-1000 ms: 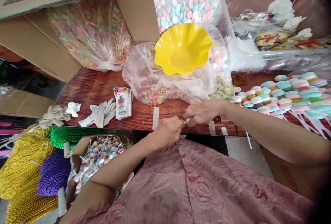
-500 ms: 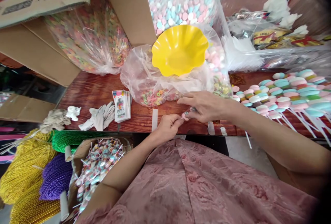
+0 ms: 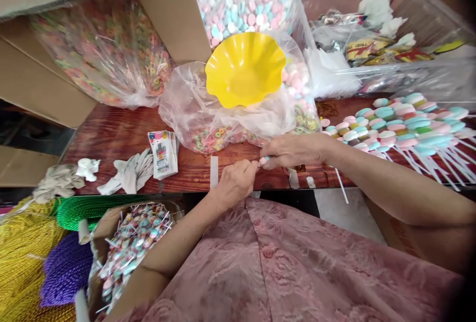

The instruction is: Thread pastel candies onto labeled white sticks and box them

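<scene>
Close to the table's front edge, my two hands meet at a small pink and blue candy point(image 3: 264, 161). My right hand point(image 3: 292, 151) is closed around it from the right, hiding most of its length. At its left end the fingertips of my left hand point(image 3: 238, 179) are pinched together. Whether a stick or a wrapper is between the fingers cannot be made out. Just beyond the hands lies a clear plastic bag point(image 3: 178, 91) with ring-shaped candies, and a wavy-edged yellow bowl point(image 3: 245, 71) rests on it.
Candy skewers point(image 3: 405, 123) with white sticks are piled at right, before a clear bin point(image 3: 379, 70) of wrappers. Bagged marshmallow-like candies point(image 3: 249, 12) stand behind. Leftward are printed cards point(image 3: 163, 156), gloves point(image 3: 130, 170) and a cardboard box point(image 3: 169, 9). Below sits a box of wrapped candies point(image 3: 134, 237).
My right hand's fingers have drawn in closer around the candy, and my left hand has turned slightly. The whole view has shifted, so the table things appear farther left.
</scene>
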Tool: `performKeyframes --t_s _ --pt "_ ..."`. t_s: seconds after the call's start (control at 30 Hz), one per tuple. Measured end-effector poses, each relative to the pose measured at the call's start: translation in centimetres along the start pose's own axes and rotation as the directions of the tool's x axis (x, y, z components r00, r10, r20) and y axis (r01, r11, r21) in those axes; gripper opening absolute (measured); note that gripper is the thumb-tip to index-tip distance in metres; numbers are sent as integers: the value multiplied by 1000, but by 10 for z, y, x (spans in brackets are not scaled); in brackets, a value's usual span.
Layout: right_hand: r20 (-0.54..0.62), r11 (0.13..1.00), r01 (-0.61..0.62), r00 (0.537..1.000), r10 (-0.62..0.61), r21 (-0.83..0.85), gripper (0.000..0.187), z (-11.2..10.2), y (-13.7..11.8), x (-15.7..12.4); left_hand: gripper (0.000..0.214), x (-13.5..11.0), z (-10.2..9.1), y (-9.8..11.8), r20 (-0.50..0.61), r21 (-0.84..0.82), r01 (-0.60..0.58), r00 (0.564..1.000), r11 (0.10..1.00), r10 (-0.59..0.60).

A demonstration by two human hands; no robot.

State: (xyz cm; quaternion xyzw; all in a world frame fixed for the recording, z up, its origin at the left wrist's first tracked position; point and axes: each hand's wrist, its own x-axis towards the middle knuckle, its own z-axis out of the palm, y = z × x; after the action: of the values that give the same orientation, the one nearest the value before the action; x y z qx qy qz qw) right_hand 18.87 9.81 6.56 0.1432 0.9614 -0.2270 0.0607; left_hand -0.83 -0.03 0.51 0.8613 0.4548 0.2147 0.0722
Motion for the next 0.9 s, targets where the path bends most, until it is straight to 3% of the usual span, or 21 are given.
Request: performKeyframes --t_s 0.07,0.13,0.17,0.23,0.27,0.33,0.4,0.53,0.7,0.9 --pt "-154 997 -54 987 44 -56 24 -10 -1 -4 28 2 -1 -5 -86 -69 36 995 997 -42" --pt "-436 976 -153 897 71 -155 21 -15 -8 -17 27 1 -4 -10 -129 -315 161 969 935 -210" --pt "-570 960 -208 819 68 -185 20 -14 -11 -25 26 0 -7 -12 -105 -478 243 938 844 -330" --pt "-741 938 -297 668 70 -179 15 -2 -18 -45 24 -4 -10 -14 51 -766 391 828 510 -558" --pt "-759 933 -307 648 62 -185 12 7 -20 -53 23 -7 -11 -15 163 -849 433 760 303 -629" --pt "-745 901 -354 665 55 -250 10 33 -22 -67 23 -10 -11 -13 356 -895 443 650 -46 -672" --pt "-643 886 -348 762 78 -305 15 59 -23 -73 25 -9 -9 -9 465 -874 430 601 -228 -650" --pt "-589 888 -335 803 94 -315 18 91 -27 -72 25 -2 -2 7 523 -851 418 606 -320 -599" --pt "-541 894 -292 838 70 -338 18 102 -25 -67 26 3 2 19 515 -857 398 617 -328 -595" --pt "-560 890 -275 828 28 -362 19 114 -21 -51 30 -4 -3 22 521 -853 390 596 -347 -611"
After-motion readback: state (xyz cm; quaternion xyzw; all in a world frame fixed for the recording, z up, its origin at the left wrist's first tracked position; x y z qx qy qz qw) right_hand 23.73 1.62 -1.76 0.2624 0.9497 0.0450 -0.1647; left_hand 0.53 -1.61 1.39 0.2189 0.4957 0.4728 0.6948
